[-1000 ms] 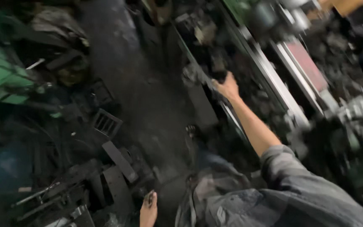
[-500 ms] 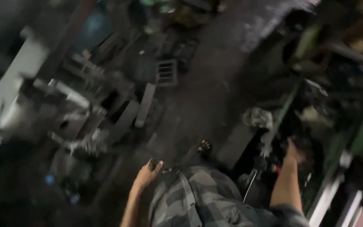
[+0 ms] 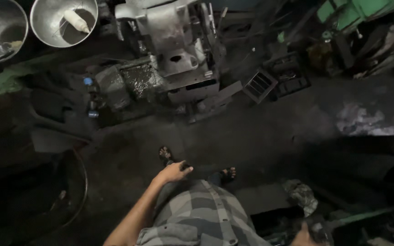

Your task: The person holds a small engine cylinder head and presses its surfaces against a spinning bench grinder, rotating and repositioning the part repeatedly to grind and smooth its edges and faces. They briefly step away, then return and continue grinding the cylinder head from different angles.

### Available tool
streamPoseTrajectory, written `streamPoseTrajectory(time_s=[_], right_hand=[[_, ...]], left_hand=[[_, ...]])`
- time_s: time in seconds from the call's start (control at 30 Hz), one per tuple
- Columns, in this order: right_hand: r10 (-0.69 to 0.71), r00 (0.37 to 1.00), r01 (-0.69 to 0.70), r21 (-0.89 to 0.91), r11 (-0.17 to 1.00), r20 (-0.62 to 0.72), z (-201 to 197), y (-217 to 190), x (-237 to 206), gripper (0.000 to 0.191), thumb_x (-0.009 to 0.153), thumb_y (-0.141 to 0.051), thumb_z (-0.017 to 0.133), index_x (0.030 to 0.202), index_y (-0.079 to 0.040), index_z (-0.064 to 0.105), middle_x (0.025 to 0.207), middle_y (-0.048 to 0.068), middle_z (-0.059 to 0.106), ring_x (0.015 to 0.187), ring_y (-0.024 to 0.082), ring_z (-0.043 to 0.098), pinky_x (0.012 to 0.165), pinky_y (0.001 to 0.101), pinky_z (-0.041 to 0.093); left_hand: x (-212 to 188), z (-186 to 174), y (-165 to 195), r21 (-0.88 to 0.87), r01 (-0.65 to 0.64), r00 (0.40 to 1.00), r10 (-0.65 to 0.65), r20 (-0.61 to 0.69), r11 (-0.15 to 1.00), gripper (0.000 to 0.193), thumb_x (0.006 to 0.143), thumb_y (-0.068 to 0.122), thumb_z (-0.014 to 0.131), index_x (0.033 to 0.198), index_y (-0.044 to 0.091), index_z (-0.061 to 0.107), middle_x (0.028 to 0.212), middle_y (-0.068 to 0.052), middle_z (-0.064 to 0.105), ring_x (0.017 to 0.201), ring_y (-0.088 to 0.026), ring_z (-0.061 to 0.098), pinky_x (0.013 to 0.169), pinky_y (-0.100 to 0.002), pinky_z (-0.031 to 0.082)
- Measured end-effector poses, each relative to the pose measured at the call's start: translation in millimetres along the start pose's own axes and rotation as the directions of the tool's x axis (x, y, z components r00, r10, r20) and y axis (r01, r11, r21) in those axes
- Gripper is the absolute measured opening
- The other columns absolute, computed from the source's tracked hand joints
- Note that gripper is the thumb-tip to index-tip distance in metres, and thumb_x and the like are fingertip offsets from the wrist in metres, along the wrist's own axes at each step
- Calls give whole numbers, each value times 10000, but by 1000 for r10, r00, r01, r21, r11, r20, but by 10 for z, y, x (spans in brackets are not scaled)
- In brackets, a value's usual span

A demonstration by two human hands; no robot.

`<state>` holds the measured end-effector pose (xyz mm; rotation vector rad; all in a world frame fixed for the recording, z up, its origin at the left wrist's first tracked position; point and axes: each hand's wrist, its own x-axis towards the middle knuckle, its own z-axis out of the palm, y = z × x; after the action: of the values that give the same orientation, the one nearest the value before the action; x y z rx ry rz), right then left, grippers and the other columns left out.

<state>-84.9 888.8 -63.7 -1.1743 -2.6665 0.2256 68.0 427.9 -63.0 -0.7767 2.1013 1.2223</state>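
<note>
Floor (image 3: 270, 136) lies open toward twelve o'clock, edged by a grey machine (image 3: 178, 50) and a slatted crate (image 3: 260, 84). Left hand (image 3: 173, 172) hangs curled around a small dark object (image 3: 185, 166); its axis is unclear. Right hand (image 3: 304, 234), at five o'clock, grips a dark handle (image 3: 321, 230) running toward three o'clock.

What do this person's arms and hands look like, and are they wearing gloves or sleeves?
No gloves: both hands are bare. The left hand shows with a bare forearm, uncovered as far as the picture shows. The right hand is mostly cut off at the bottom edge, so its sleeve cannot be seen. The person wears a grey and white checked shirt with buttons down the front.
</note>
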Motion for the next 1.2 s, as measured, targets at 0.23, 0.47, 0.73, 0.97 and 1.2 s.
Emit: streamPoseTrajectory(time_s=[0.23, 0.47, 0.73, 0.97, 1.2], right_hand=[[-760, 537, 390, 692, 608, 366, -175, -1196, -2019, 886, 599, -219, 924, 1393, -28, 583, 1317, 124, 672, 1225, 255, 647, 1080, 378, 511], [-941, -305, 228, 971, 78, 147, -1078, -2985, -4020, 1006, 444, -140, 912, 1389, -159, 567, 1482, 171, 512, 1290, 367, 588, 1066, 471, 494], [-637, -756, 365, 905, -220, 150, -1625, -4087, -4937, 1104, 425, -115, 894, 1448, -214, 490, 1558, 165, 391, 1216, 401, 626, 988, 481, 559], [-790, -570, 28, 966, 257, 226, -1187, -4284, -4664, 1105, 686, -137, 871, 1590, -145, 236, 1705, 185, 190, 1548, 378, 278, 1230, 507, 290], [-847, -384, -203, 862, 465, 367, -131, -4323, -4529, 832, 878, -392, 633, 1587, -105, 305, 1574, 156, 379, 1510, 294, 342, 1234, 429, 285]], left_hand=[[75, -1121, -709, -455, -455, 886, 438, -150, 765, 654, 952, 543, 606, 1326, 9, 659, 1244, -138, 729, 1180, -268, 644, 1041, -382, 495], [-54, -2577, -1350, -930, -42, 849, 504, 159, 365, 789, 927, 586, 652, 1507, 69, 516, 1391, -121, 631, 1279, -257, 557, 1065, -391, 456], [-226, -3125, -1885, -994, 42, 686, 720, 102, 101, 1031, 707, 473, 807, 1559, 45, 415, 1481, -126, 564, 1330, -278, 563, 1140, -417, 468], [-131, -3484, -1421, -999, -49, 873, 485, -46, -5, 931, 735, 410, 746, 1532, 46, 432, 1347, -176, 610, 1189, -302, 627, 1006, -438, 552], [435, -3587, -882, -934, -82, 968, 252, 8, 346, 796, 739, 321, 745, 1459, 78, 505, 1291, -144, 640, 1154, -266, 642, 959, -414, 558]])
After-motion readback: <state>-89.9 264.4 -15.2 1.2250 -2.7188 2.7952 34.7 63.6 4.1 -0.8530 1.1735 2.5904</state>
